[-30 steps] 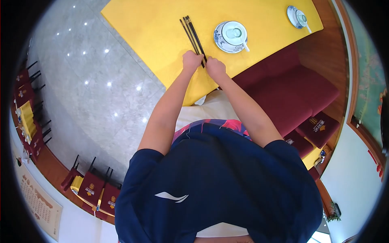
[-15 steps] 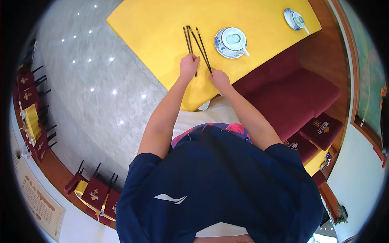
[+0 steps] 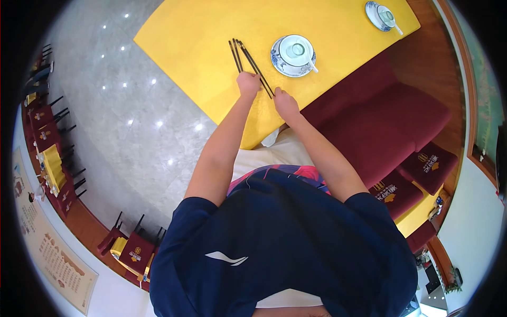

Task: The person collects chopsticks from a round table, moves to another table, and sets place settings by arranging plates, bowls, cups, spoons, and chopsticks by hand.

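Note:
My left hand (image 3: 249, 84) is closed around a pair of dark chopsticks (image 3: 235, 57) over the yellow tabletop, their upper ends sticking out beyond the fist. A second dark pair (image 3: 254, 67) slants from beside the first pair's tops down to my right hand (image 3: 287, 104). That hand's fingers are curled at the lower ends of this pair; the exact grip is partly hidden. To the right of the chopsticks sits a blue-and-white plate (image 3: 275, 62) with a bowl, a small greenish cup (image 3: 297, 50) and a white spoon (image 3: 312, 66) on it.
The yellow-covered table (image 3: 195, 47) has a second place setting (image 3: 381, 17) at its far right. A maroon bench seat (image 3: 364, 116) runs along the right side. Grey tiled floor (image 3: 132, 95) lies to the left, with maroon chairs (image 3: 136, 252) farther off.
The slanted chopsticks, spread apart before, now lie close together. Their tops have shifted left towards the other pair. The whole view has turned slightly.

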